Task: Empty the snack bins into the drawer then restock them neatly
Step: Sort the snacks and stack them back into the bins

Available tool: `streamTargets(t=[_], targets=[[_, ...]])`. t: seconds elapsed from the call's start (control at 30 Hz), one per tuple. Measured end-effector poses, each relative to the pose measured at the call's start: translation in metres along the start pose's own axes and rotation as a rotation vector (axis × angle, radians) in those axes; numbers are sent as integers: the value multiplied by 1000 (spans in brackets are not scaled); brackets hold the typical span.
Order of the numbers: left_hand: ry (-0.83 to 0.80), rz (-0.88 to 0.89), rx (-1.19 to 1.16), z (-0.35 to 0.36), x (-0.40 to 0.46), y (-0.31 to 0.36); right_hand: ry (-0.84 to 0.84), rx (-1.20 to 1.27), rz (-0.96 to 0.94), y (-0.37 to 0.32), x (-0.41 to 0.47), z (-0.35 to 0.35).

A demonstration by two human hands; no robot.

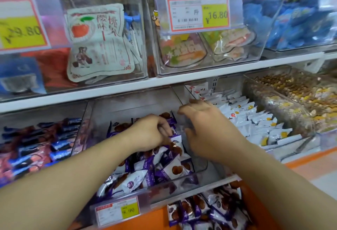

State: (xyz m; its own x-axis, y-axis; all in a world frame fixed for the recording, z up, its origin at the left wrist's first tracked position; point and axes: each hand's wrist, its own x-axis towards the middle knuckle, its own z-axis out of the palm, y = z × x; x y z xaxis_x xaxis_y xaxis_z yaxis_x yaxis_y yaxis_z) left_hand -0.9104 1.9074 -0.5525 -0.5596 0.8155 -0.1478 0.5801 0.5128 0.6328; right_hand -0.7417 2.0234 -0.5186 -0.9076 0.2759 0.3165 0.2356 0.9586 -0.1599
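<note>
Shelf bin [138,102], hands [151,131] seemingly pinching packets [176,139]

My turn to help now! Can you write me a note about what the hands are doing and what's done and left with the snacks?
Left hand: in the middle bin, fingers curled on a purple packet.
Right hand: at the bin's right wall, fingers curled over its edge; it holds no packet.
Purple packets fill the front of the bin, and the back is bare. More lie in the orange drawer below.
Done: some packets are in the drawer.
Left: by the look of it, either the rest go out or the drawer ones go back in neat rows; one picture can't tell which.
</note>
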Motion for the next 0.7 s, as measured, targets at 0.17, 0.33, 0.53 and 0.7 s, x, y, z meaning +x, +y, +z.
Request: streamTargets(t=[0.17,0.33,0.53,0.7], targets=[[-38,-29,-72,-9,1,-7,-2,-5,-2,2,2,0],[-191,15,44,-7,2,3,20,-9,0,3,4,4],[-131,25,-50,-2,4,4,16,-7,-1,1,4,2],[195,-65,-73,-9,4,-8,19,-4,3,2,3,2]])
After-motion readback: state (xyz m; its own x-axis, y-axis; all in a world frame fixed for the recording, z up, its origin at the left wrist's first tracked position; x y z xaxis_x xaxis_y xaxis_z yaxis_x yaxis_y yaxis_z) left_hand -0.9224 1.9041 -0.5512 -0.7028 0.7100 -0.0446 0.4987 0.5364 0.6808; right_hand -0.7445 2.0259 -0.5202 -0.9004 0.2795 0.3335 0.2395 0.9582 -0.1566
